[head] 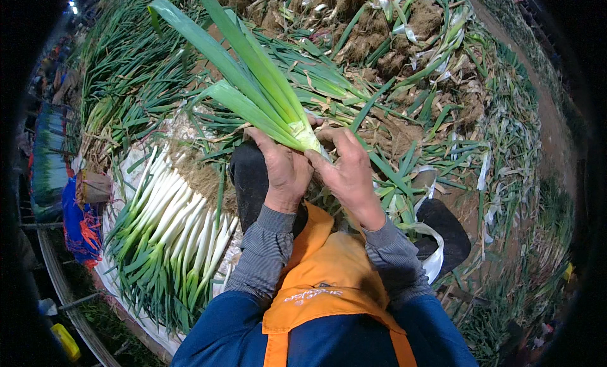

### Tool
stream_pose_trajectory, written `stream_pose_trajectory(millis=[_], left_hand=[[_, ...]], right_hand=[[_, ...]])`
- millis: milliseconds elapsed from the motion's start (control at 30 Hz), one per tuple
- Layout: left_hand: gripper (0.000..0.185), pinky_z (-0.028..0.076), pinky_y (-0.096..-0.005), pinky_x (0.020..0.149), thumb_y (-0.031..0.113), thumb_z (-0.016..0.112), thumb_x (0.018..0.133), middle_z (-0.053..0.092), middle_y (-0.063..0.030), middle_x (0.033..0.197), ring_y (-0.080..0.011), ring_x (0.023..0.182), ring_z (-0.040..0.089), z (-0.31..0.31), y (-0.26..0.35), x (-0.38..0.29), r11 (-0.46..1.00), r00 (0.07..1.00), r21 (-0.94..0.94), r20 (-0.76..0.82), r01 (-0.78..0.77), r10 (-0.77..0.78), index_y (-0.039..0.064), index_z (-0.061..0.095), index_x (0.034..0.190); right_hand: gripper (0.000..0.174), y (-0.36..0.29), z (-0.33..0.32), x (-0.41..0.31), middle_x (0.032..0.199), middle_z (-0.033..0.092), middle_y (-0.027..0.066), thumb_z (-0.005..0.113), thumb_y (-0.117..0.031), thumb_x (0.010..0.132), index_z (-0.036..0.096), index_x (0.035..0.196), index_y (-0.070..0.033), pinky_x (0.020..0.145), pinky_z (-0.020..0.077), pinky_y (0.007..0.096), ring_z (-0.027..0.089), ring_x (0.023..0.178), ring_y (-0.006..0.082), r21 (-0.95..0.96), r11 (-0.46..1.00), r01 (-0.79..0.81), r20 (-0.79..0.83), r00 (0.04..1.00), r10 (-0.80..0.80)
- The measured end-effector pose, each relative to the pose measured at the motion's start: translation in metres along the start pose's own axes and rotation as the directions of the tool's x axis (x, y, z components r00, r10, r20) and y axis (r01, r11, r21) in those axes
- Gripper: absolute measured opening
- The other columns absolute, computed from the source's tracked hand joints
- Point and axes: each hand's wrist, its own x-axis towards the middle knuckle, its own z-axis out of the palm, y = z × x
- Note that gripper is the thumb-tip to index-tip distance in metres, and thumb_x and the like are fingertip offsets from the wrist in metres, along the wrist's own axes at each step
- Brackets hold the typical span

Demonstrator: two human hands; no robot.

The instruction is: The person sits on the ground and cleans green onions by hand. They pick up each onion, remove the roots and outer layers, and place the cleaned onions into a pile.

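A large green onion (272,89), probably a Welsh onion, is held between my two hands above my lap. Its broad green leaves fan up and to the left, and the pale stem runs down between the hands, its lower end hidden. My left hand (287,170) cups the stem from the left. Thumb and fingers of my right hand (346,165) pinch the pale sheath from the other side. Left of my knee lies a row of white-stemmed green onions (182,220), their brown roots (204,177) toward the top and green leaves toward me.
Unpeeled green onions (137,73) are heaped at the upper left. Rooty onions (379,30) pile up ahead. Stripped leaves (512,177) litter the right side. A blue bag with red twine (83,224) stands at the far left, near a curved rail (71,291) and a yellow object (65,342).
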Motion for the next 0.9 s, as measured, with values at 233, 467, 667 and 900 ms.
stream_pose_trajectory(millis=[233, 467, 667, 900], left_hand=[[0.068, 0.047, -0.0350, 0.095, 0.056, 0.031, 0.101, 0.059, -0.0081, 0.105, -0.0200, 0.100, 0.057, -0.004, -0.012, -0.007, 0.974, 0.995, -0.206, -0.019, 0.091, -0.097, 0.002, 0.040, 0.141], [0.045, 0.052, -0.0473, 0.094, 0.034, 0.062, 0.095, 0.065, -0.0072, 0.093, -0.0186, 0.090, 0.062, -0.027, -0.019, 0.000, 0.889, 0.953, -0.362, -0.011, 0.279, -0.303, 0.005, 0.055, 0.128], [0.025, 0.053, -0.0528, 0.091, 0.031, 0.072, 0.088, 0.064, -0.0054, 0.083, -0.0203, 0.082, 0.063, -0.036, -0.014, 0.007, 0.899, 0.885, -0.298, -0.246, 0.320, -0.396, 0.009, 0.066, 0.097], [0.039, 0.057, -0.0305, 0.073, 0.020, 0.073, 0.088, 0.065, -0.0070, 0.104, -0.0171, 0.089, 0.065, -0.027, -0.007, 0.014, 0.974, 0.962, 0.104, -0.210, 0.200, -0.175, 0.000, 0.057, 0.117]], right_hand=[[0.021, 0.014, -0.018, 0.008, 0.083, 0.064, 0.0081, 0.075, -0.010, 0.078, 0.064, 0.090, 0.003, 0.072, 0.0491, 0.0294, 0.060, 0.076, 0.0139, 0.311, 0.888, -0.340, 0.263, 0.928, 0.264], [0.016, -0.012, -0.012, -0.036, 0.082, 0.059, 0.0144, 0.071, -0.010, 0.077, 0.061, 0.086, -0.001, 0.067, 0.0493, 0.0403, 0.062, 0.076, 0.0340, 0.186, 0.972, 0.140, 0.456, 0.864, -0.212], [0.017, 0.001, -0.020, -0.017, 0.085, 0.062, 0.0145, 0.072, -0.011, 0.079, 0.063, 0.090, -0.001, 0.070, 0.0495, 0.0379, 0.063, 0.076, 0.0295, -0.062, 0.998, -0.001, 0.122, 0.992, 0.009], [0.033, 0.016, -0.008, 0.008, 0.079, 0.067, 0.0117, 0.067, -0.026, 0.088, 0.067, 0.103, 0.004, 0.066, 0.0490, 0.0324, 0.063, 0.071, 0.0165, 0.010, 0.945, -0.328, 0.356, 0.884, 0.304]])
